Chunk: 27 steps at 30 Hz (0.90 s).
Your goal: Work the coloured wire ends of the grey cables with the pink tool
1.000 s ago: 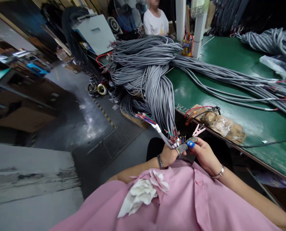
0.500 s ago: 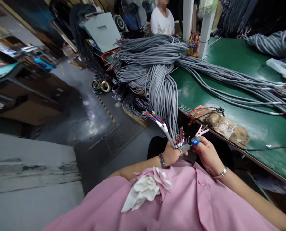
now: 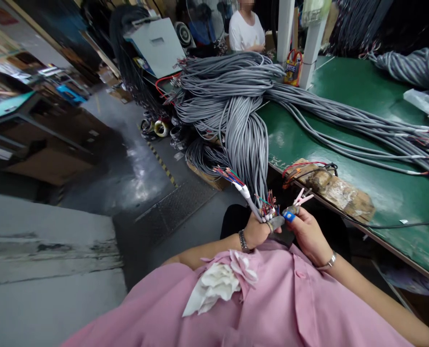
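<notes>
My left hand is wrapped around a bundle of grey cables in front of my body. Their stripped ends fan out in thin coloured wires above the fist, with white wrapping below the wires. A grey cover sits on the left thumb. Close on the right, my right hand pinches with thumb and forefinger beside the wire ends; what lies between the fingertips is too small to make out. Blue tape wraps its thumb and a grey cover its forefinger. A pink clip shows just beyond these fingers.
A large heap of grey cables hangs over the corner of the green workbench. A worn wooden block with red and black leads lies at the bench edge. Behind the heap is a person in a white shirt.
My right hand has shifted slightly left, its fingertips nearer the wire ends. The left hand keeps its grip on the cables. The view has turned slightly.
</notes>
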Available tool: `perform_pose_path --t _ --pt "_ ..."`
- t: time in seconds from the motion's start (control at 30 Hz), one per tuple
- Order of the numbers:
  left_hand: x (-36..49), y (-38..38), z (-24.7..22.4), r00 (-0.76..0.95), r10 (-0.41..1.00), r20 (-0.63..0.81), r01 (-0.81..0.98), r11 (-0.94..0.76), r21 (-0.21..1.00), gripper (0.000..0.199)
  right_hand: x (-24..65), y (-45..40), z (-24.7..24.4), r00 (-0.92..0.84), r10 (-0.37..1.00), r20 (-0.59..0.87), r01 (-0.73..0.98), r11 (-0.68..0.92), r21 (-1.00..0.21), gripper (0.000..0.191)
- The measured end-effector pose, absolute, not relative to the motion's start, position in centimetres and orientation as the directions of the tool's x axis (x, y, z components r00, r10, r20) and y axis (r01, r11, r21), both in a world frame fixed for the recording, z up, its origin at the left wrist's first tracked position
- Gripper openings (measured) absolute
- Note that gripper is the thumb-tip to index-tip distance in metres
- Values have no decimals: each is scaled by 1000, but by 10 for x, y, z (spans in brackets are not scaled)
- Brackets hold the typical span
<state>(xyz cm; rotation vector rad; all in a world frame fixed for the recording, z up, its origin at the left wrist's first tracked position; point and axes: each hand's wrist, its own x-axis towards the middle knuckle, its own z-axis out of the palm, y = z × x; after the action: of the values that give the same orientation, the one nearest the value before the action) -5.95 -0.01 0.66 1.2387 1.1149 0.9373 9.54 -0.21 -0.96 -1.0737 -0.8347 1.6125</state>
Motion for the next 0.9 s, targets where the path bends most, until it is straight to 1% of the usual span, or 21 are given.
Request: perform_pose_path --t 0.13,0.33,0.43,0.53,0.73,0.9 --pt "-60 0 2 225 966 -127 57 117 991 39 97 -4 -10 -150 958 -244 -376 -284 -882 15" --pt "-57 -1 9 187 974 -128 47 121 991 37 96 -2 -9 -163 955 -248 -438 -296 -849 14" --pt "-57 0 9 156 978 -135 22 133 991 37 98 -2 -9 -224 943 -245 -463 -324 -825 17" --pt "-57 1 4 135 982 -132 7 133 991 36 100 -3 -7 -281 934 -221 -465 -334 -820 15" --pt "-54 1 4 136 981 -140 54 133 990 35 102 -3 -10 -206 950 -234 -421 -302 -855 11" --pt "-53 -1 6 92 988 -123 56 118 991 35 105 -5 -14 -167 954 -248 -401 -296 -867 14"
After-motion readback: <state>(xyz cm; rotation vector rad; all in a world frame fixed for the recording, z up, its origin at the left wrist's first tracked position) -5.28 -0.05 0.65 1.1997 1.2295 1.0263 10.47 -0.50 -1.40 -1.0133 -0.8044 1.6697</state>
